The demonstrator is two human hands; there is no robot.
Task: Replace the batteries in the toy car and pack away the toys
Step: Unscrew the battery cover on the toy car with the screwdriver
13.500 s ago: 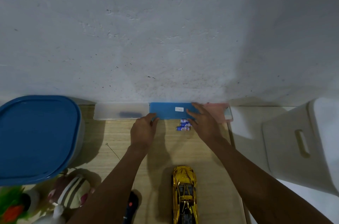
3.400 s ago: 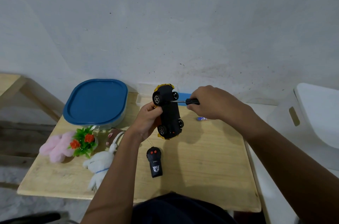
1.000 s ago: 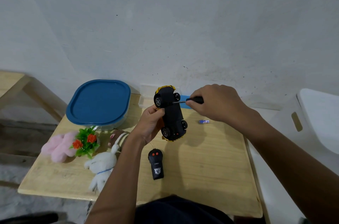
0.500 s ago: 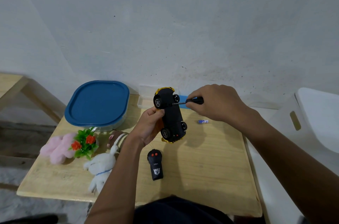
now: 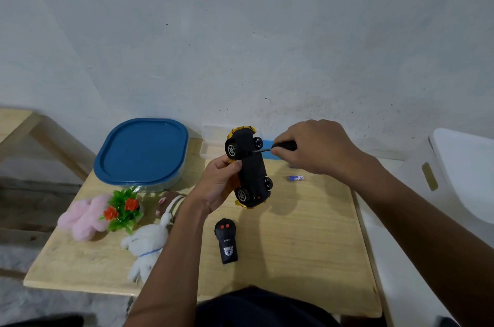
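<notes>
Black underside up, the toy car (image 5: 250, 168) is held above the tabletop (image 5: 307, 241), left hand (image 5: 216, 183) fingers curled round it. Right hand (image 5: 312, 147) fingers pinch a screwdriver (image 5: 278, 147). The tip could slip off the screw if the car wobbles.

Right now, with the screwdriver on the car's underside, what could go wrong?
1. The toy car is held in the air by the left hand alone, so the screwdriver in the right hand may slip off its underside.
2. Any freed screw could drop and get lost.
3. The loose battery on the table might roll if bumped.
</notes>
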